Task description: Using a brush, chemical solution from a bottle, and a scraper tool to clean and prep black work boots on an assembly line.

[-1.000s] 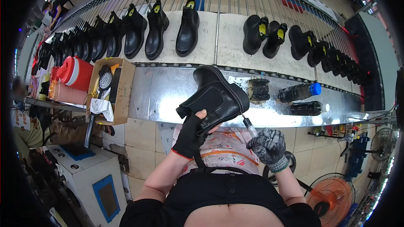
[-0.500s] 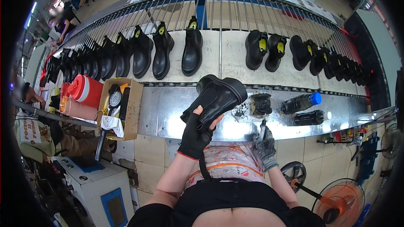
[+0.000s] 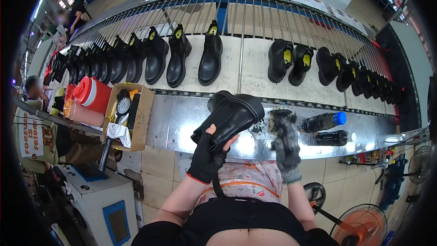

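A black ankle boot (image 3: 232,117) hangs over the metal ledge, its sole turned up to the right. My left hand (image 3: 208,155), in a black fingerless glove, grips it by the shaft, thumb on top. To the right, my right hand (image 3: 287,148), in a grey knit glove with dark-stained fingers, reaches over a black-smeared block (image 3: 274,120) on the ledge. Its fingers look bent together; whatever they hold is hidden. Right of that hand lie a dark bottle with a blue cap (image 3: 318,122) and a second dark bottle (image 3: 331,138).
Black boots (image 3: 210,59) stand in a row along the pale conveyor (image 3: 252,75) beyond the ledge. At left are a cardboard box (image 3: 144,118) of brushes and a red jug (image 3: 96,94). An orange fan (image 3: 359,228) stands low right. Other people are at the far left.
My right hand has moved forward and up to the black-smeared block; the slim dark tool seen in its fingers before is now hidden. The boot has shifted slightly left and down with my left hand.
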